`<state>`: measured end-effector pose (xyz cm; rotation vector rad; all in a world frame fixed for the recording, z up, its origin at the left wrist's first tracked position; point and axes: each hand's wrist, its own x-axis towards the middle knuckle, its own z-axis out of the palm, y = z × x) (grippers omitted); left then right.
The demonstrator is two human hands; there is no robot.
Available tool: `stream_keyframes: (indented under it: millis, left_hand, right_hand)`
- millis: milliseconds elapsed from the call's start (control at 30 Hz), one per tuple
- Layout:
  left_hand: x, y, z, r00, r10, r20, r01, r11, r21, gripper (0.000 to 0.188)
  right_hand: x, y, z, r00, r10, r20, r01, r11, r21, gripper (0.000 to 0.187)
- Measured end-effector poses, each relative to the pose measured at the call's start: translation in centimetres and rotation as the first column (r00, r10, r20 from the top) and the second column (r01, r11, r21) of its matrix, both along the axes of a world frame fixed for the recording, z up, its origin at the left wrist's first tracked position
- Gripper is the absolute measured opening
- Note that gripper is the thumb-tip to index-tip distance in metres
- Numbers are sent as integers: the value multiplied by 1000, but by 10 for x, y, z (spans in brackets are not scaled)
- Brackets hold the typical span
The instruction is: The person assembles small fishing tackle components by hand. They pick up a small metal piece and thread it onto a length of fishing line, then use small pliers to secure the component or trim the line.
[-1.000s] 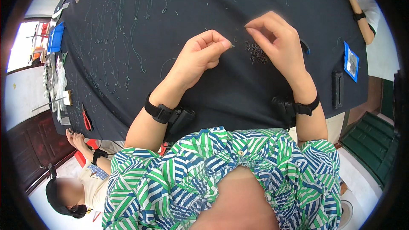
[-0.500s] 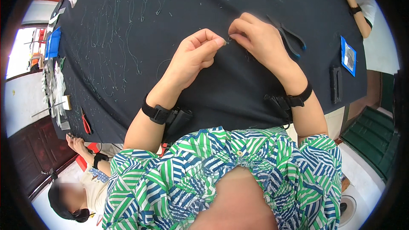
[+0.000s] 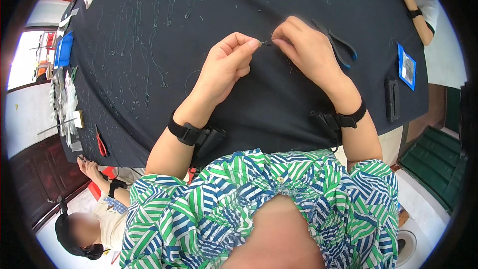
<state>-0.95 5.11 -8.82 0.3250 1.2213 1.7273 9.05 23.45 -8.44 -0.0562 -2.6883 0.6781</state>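
My left hand (image 3: 229, 65) is closed in a pinch, thumb against forefinger. A small thin metal piece (image 3: 266, 43) sticks out from its fingertips toward the right; its exact kind is too small to make out. Facing it is my right hand (image 3: 308, 47), thumb and forefinger pinched together close to the far end of that piece. Whatever the right fingertips hold is hidden or too fine to name. A thin dark thread (image 3: 188, 83) curves beside my left wrist. Just right of my right hand lie dark pliers (image 3: 339, 45) with blue handle ends.
Several green cords (image 3: 155, 12) with small ends lie across the black cloth (image 3: 239, 104) at left. Red-handled pliers (image 3: 101, 144), a blue packet (image 3: 407, 67) and a black oblong case (image 3: 392, 99) rest near the edges. Co-workers' hands (image 3: 89, 168) appear at lower left and upper right.
My hands have drawn slightly apart, the left one moving a little left and the right one a little right. More of the thin metal piece shows between them.
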Motion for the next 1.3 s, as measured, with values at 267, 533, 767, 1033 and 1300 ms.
stream_keyframes:
  millis: [267,533,767,1033,1300]
  left_hand:
    - [0,-1,0,1000,-1,2,1,1000,7,13]
    - [3,1,-3,998,69,5,-69,997,40,12]
    - [6,1,-2,993,52,-106,-54,998,-12,10]
    - [7,-1,-3,988,38,-149,-43,999,-26,10]
    - [8,0,-1,989,72,-128,-76,997,-30,13]
  right_hand:
    - [-3,-3,-2,999,38,22,-39,998,47,11]
    - [6,-7,15,991,127,53,-107,954,-280,14]
    - [6,-7,11,969,173,178,-14,753,-658,21]
    - [5,-11,10,966,154,208,52,672,-739,24]
    - [5,-14,16,995,54,81,1,827,-563,20]
